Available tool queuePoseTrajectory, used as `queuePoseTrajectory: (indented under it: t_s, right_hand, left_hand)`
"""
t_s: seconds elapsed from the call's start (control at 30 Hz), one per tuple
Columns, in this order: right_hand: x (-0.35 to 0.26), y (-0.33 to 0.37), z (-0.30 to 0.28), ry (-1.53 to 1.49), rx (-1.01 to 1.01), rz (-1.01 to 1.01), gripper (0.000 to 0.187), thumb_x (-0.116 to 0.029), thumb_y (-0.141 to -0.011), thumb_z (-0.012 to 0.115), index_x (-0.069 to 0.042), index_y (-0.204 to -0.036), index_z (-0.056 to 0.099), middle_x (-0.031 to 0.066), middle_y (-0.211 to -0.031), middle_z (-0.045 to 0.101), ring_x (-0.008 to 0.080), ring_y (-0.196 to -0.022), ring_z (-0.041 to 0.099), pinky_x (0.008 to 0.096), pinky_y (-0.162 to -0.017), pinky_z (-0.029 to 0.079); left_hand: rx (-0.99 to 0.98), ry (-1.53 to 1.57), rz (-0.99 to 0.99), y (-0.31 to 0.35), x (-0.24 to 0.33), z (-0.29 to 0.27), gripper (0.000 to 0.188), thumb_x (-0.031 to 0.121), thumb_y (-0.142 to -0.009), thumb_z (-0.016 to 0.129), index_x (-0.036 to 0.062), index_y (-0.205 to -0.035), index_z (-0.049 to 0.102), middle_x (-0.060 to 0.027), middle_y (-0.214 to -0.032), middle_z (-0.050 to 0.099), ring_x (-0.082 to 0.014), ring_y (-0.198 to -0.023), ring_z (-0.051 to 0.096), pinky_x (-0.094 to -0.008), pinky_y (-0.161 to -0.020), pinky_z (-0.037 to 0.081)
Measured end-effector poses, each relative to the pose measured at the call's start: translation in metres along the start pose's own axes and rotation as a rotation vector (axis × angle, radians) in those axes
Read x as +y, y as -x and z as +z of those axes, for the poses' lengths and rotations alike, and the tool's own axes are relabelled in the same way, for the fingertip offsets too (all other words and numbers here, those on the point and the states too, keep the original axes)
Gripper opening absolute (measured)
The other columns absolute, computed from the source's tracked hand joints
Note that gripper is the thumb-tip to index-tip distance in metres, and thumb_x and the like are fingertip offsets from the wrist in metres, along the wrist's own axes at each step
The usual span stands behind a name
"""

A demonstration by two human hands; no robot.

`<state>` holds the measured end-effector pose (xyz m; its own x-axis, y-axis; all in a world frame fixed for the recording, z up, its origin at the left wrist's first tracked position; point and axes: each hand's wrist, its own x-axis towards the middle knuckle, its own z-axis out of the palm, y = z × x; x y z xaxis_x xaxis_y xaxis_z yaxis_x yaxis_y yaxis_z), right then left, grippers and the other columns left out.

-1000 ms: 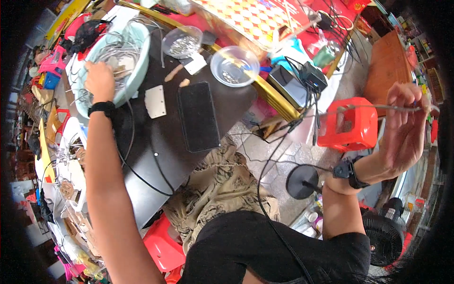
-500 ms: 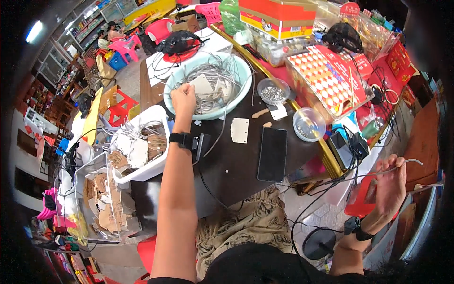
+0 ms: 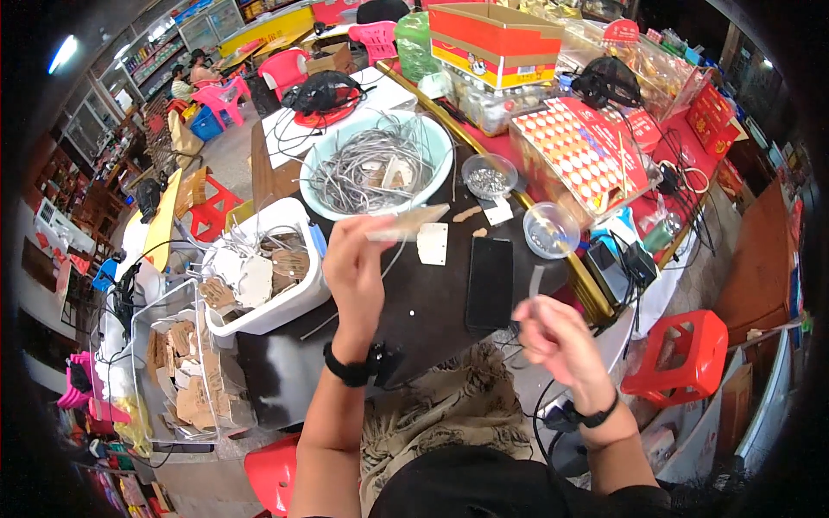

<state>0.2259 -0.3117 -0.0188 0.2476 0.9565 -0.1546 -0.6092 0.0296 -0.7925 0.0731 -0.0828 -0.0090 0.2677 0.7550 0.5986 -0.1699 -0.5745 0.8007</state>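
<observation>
My left hand (image 3: 350, 268), closed, pinches a flat off-white card (image 3: 413, 222) above the dark table (image 3: 380, 298); the card is tilted and slightly blurred. In my right hand (image 3: 557, 338), nearer the table's front edge, the fingers close on a grey cord (image 3: 536, 281) whose short end points up. Beyond my left hand stands a pale green basin (image 3: 442, 147) of tangled grey cords (image 3: 363, 160) with pale cards among them. Another off-white card (image 3: 433, 244) with small holes lies flat between my hands, beside a black phone (image 3: 490, 285).
Two clear tubs, one with small metal pieces (image 3: 488, 180), one (image 3: 552, 230) farther right, stand near a gold edge strip. To the left are a white bin (image 3: 319, 289) of cards and cords and a clear box (image 3: 207, 367) of torn cardboard. A red stool (image 3: 682, 358) stands right.
My left hand has drawn back from the basin with the card. My right hand has swung in from the far right to the table's front, still holding the cord.
</observation>
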Motion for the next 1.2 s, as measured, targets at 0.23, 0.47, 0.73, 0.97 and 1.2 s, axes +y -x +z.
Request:
queuePoseTrajectory:
  t_s: [0.23,0.47,0.73,0.97,1.2]
  right_hand:
    - [0.025,-0.052,0.046,-0.162,-0.107,0.096,0.034,-0.034,-0.099,0.047,-0.003,-0.105,0.059,-0.0067,-0.059,0.036,0.0029,-0.049,0.027,0.0201,-0.045,0.021]
    - [0.042,-0.047,0.070,0.273,-0.069,-0.078,0.016,-0.016,-0.093,0.059,-0.002,-0.097,0.064,-0.0064,-0.076,0.058,-0.0014,-0.059,0.041,0.0177,-0.049,0.032]
    - [0.078,-0.038,0.074,0.745,-0.129,-0.194,0.014,-0.015,-0.092,0.060,-0.001,-0.091,0.061,-0.0080,-0.068,0.051,-0.0020,-0.061,0.038,0.0191,-0.052,0.032]
    - [0.068,-0.053,0.078,0.509,-0.336,-0.110,0.016,-0.014,-0.094,0.057,-0.002,-0.105,0.059,-0.0059,-0.070,0.052,0.0011,-0.060,0.040,0.0184,-0.053,0.034]
    - [0.087,-0.047,0.076,0.263,-0.045,-0.111,0.011,-0.017,-0.095,0.057,-0.006,-0.095,0.054,-0.0045,-0.068,0.052,0.0008,-0.055,0.038,0.0185,-0.048,0.029]
  left_hand:
    - [-0.077,-0.205,0.368,0.068,0.012,-0.011,0.026,-0.011,-0.071,0.072,0.0067,-0.089,0.073,-0.0090,-0.097,0.058,-0.0163,-0.078,0.065,-0.0235,-0.071,0.056]
    - [-0.051,0.440,-0.407,0.093,0.029,-0.042,0.040,0.008,-0.099,0.041,0.0018,-0.137,0.034,-0.0163,-0.123,0.052,-0.0248,-0.107,0.057,-0.0366,-0.091,0.050]
    - [-0.210,0.319,-0.700,0.113,0.029,-0.061,0.036,0.008,-0.091,0.058,0.0031,-0.125,0.046,-0.0038,-0.099,0.061,-0.0077,-0.086,0.057,-0.0227,-0.077,0.046]
    - [-0.183,0.771,-0.931,0.130,0.030,-0.071,0.028,0.010,-0.094,0.056,0.0053,-0.120,0.047,-0.0045,-0.094,0.063,-0.0078,-0.083,0.059,-0.0231,-0.073,0.049]
    - [-0.180,1.149,-1.028,0.140,0.028,-0.075,0.047,0.044,-0.099,0.040,0.0087,-0.130,0.041,-0.0154,-0.128,0.050,-0.0191,-0.110,0.053,-0.0305,-0.092,0.046]
